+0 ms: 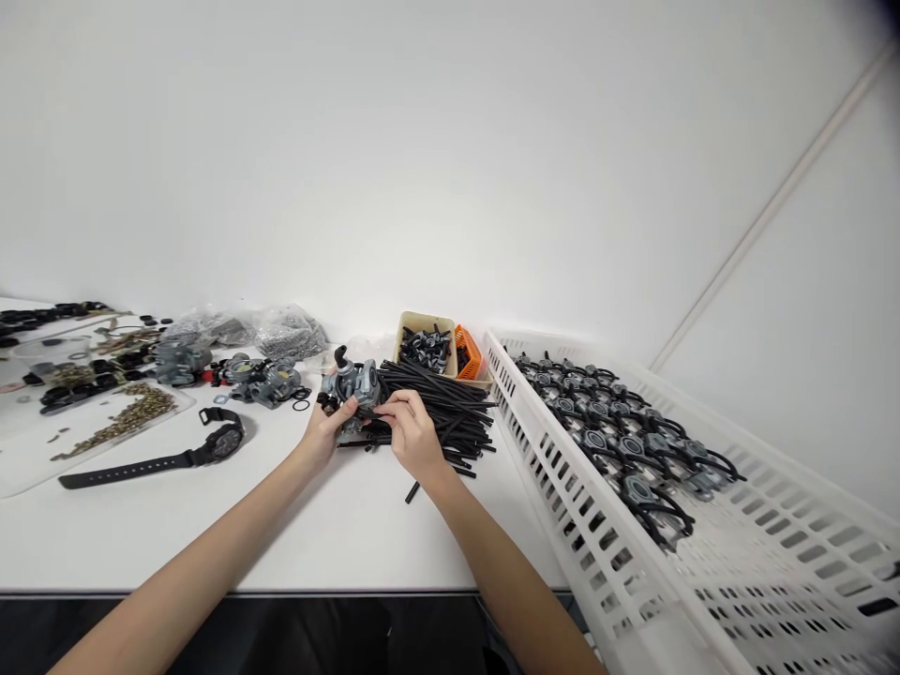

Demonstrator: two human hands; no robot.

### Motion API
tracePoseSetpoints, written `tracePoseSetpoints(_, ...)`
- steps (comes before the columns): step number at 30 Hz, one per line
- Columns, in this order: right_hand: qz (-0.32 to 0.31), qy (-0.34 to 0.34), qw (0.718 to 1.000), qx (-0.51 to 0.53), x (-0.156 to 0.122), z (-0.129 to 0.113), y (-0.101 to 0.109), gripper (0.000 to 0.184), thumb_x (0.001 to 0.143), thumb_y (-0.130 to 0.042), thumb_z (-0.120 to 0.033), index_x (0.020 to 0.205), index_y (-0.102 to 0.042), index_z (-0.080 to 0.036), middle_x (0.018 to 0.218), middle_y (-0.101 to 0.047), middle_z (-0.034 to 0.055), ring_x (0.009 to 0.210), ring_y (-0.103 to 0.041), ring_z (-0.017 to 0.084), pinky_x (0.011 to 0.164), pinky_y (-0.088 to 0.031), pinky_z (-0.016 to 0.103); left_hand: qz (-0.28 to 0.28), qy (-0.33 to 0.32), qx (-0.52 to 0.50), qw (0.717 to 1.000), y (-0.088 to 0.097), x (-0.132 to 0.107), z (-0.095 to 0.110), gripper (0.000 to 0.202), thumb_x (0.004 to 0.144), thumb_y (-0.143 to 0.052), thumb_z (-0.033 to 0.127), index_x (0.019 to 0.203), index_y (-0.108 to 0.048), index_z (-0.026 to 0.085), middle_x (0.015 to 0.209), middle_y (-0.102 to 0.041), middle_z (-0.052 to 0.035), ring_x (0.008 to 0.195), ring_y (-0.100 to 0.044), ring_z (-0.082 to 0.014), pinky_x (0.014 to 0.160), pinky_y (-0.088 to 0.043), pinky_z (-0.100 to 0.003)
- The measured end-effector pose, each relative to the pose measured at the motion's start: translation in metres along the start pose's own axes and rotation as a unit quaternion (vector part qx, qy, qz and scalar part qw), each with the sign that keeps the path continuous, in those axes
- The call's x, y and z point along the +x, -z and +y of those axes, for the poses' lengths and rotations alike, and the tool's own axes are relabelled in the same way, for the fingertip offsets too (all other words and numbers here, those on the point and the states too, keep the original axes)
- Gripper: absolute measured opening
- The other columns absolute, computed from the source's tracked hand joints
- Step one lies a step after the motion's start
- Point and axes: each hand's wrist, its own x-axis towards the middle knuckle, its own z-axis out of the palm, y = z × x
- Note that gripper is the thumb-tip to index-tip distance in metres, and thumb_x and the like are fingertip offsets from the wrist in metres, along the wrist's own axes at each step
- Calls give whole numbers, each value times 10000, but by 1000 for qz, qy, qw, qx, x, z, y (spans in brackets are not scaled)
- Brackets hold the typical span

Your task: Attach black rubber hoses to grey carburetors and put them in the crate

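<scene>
The left hand [327,429] grips a grey metal part [364,380] over the surface [337,548], well back from its front edge; the right hand [413,436] bunches its fingertips against the part's side — on what, I cannot tell. A slack left grip could let the part twist under pressure; a brushing wrist could scatter the loose black tubes [457,405] toward that edge.

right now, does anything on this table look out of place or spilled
The black wristwatch with a perforated strap looks out of place, lying unworn beside small brass-coloured parts. One thin black tube lies askew at the near side of the heap of black tubes. No damage is evident.
</scene>
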Motion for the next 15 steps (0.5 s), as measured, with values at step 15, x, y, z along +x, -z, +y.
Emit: tracePoseSetpoints(15,79,44,994,-56,-1,3,-4,355,911,-408,-58,984,-706,-238,925,-622,66,868,-645,153,718,-596,245,-30,9,0,1000,1,-2,1,881,621,-830,438,1384,-439,236,1096,-633,-67,859,-635,-203,641,-576,-292)
